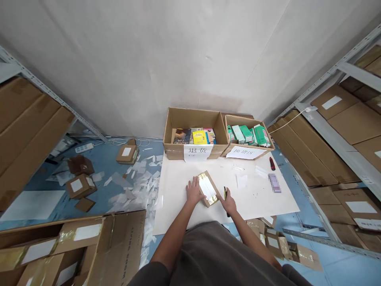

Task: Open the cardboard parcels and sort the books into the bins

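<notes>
A small cardboard box (203, 174) with a white label and shiny tape lies flat on the white table, slightly turned. My left hand (194, 192) holds it by its left side, thumb at the label's edge and fingers along the far left corner. In my right hand (229, 203) is a utility knife (225, 192), dark with a yellow part, pointing away from me. The fingers of that hand wrap round its handle, and the fingertips touch or nearly touch the box's right edge. Whether the blade is out is too small to tell.
Behind stand an open carton of books (195, 151) and a carton of green-and-white boxes (250, 153). A red cutter (272, 163) lies at the table's right. Paper scraps (139, 186) litter the floor at left. A large carton of parcels (123, 246) and shelves flank me.
</notes>
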`<state>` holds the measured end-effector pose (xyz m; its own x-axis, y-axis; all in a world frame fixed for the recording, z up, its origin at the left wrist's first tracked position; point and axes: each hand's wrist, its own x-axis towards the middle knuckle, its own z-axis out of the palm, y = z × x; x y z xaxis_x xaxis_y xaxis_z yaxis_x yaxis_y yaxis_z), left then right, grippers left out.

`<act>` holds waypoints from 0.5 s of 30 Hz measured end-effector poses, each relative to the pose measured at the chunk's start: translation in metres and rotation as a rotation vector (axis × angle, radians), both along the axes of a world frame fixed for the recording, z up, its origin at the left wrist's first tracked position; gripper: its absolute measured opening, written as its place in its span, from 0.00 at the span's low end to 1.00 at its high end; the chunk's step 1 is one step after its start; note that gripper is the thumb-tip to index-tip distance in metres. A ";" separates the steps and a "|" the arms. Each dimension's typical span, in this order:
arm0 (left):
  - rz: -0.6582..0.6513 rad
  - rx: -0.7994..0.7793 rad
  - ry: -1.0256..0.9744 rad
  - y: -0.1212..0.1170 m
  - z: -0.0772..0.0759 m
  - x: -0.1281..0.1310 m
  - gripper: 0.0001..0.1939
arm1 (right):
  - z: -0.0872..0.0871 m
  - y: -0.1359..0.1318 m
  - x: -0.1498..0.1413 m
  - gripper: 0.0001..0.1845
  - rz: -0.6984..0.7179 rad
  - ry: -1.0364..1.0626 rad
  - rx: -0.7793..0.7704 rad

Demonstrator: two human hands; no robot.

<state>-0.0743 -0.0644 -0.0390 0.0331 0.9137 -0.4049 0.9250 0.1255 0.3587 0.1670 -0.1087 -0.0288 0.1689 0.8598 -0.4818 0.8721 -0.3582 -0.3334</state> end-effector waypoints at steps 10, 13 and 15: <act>-0.691 0.090 -0.037 -0.003 0.005 0.025 0.44 | -0.052 0.039 -0.004 0.46 -0.222 0.165 -0.009; -0.679 0.101 -0.010 0.003 0.005 0.024 0.41 | -0.056 0.051 -0.008 0.46 -0.161 0.166 0.016; -0.640 0.126 0.000 0.007 0.008 0.023 0.34 | -0.056 0.060 -0.013 0.48 -0.099 0.158 0.035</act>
<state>-0.0516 -0.0569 -0.0313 0.5869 0.7537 -0.2959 0.8027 -0.4937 0.3347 0.1539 -0.0487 -0.0845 0.1777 0.8595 -0.4793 0.7691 -0.4251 -0.4773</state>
